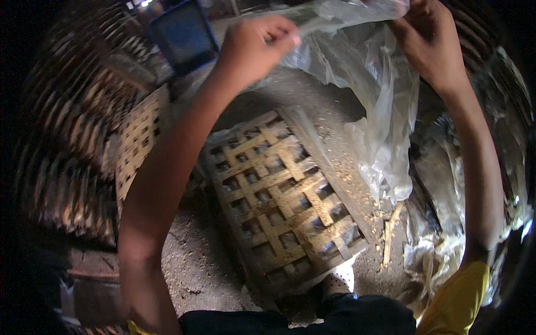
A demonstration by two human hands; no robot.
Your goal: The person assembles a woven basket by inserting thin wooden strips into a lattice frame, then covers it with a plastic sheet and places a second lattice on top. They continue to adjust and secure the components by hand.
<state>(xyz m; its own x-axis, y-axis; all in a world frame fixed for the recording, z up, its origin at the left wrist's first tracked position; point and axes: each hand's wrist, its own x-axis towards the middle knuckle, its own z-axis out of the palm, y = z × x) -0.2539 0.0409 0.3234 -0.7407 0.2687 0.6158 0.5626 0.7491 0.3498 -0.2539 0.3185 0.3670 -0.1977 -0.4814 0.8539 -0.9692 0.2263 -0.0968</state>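
A long clear plastic sheet (385,106) hangs in folds in front of me, stretched between my raised hands. My left hand (259,47) pinches its edge at the upper middle, with fingers closed. At the upper right, my right hand (427,42) grips the other end, its fingertips partly hidden by the plastic and the top of the picture. Below them a woven lattice tray (282,184) of pale wooden strips lies tilted near my feet. Some grey-white material shows through its square gaps.
Another lattice panel (139,137) stands at the left, beside rows of stacked slats. A blue-framed tray (185,39) is at the back. Crumpled plastic (441,240) lies at the right. On the floor are a thin wood strip (387,234) and scattered yellowish bits. My white shoe (340,279) is at the tray's near edge.
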